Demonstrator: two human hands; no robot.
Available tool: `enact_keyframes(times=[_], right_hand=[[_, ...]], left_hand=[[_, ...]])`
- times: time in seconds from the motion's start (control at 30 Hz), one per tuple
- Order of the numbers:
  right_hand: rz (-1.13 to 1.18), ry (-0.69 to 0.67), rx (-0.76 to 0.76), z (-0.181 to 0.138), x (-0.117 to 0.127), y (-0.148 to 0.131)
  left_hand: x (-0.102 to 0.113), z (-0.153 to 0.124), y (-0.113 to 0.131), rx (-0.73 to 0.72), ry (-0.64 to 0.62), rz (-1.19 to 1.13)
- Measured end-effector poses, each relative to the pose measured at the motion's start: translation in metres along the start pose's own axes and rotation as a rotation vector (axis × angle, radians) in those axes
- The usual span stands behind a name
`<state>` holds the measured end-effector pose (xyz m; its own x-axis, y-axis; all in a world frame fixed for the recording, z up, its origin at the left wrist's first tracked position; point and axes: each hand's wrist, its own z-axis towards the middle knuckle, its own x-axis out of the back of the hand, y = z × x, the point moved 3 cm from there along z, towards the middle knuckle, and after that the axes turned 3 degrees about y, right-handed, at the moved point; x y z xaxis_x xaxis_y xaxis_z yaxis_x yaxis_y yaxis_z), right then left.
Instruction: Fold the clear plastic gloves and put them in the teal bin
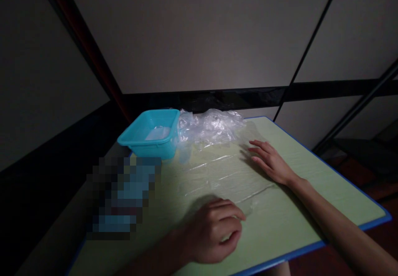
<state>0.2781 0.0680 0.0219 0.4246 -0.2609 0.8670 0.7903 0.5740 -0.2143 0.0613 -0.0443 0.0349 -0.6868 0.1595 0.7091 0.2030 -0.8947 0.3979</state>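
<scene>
A clear plastic bag point(217, 172) is spread flat and creased on the pale green tabletop point(323, 201). Just past its right side, my right hand point(272, 164) hovers or rests with fingers apart and no object in it. My left hand point(217, 231) is by the bag's near edge, its fingers curled and the thumb brought to the index finger. Whether a bit of film is between those fingertips cannot be made out. At the far edge lies a crumpled heap of clear plastic bags point(214, 123), touching the flat bag.
A turquoise plastic basin point(152, 147) with something whitish inside stands at the far left, beside the heap. A pixelated patch hides an item at the left edge. Blue trim point(348, 189) borders the table. Behind are light cabinet panels point(199, 39) with a black band.
</scene>
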Motion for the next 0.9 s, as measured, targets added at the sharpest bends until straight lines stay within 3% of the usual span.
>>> enact_keyframes(times=[0.13,0.27,0.37,0.57,0.9], right_hand=[[0.304,-0.015,-0.057,0.002,0.006,-0.007],[0.741,-0.175,-0.163,0.002,0.006,-0.016],[0.911,-0.264,-0.165,0.002,0.005,-0.022],[0.924,-0.356,-0.173,0.0,0.0,-0.023],[0.811,-0.287,-0.166,0.002,0.004,-0.025]], left_hand=[[0.004,0.001,-0.008,0.19,0.208,-0.167],[0.005,0.001,-0.02,0.426,0.362,-0.265],[0.006,-0.001,-0.029,0.565,0.459,-0.256],[0.002,-0.009,-0.042,0.766,0.538,-0.17],[-0.002,-0.017,-0.053,0.848,0.477,0.026]])
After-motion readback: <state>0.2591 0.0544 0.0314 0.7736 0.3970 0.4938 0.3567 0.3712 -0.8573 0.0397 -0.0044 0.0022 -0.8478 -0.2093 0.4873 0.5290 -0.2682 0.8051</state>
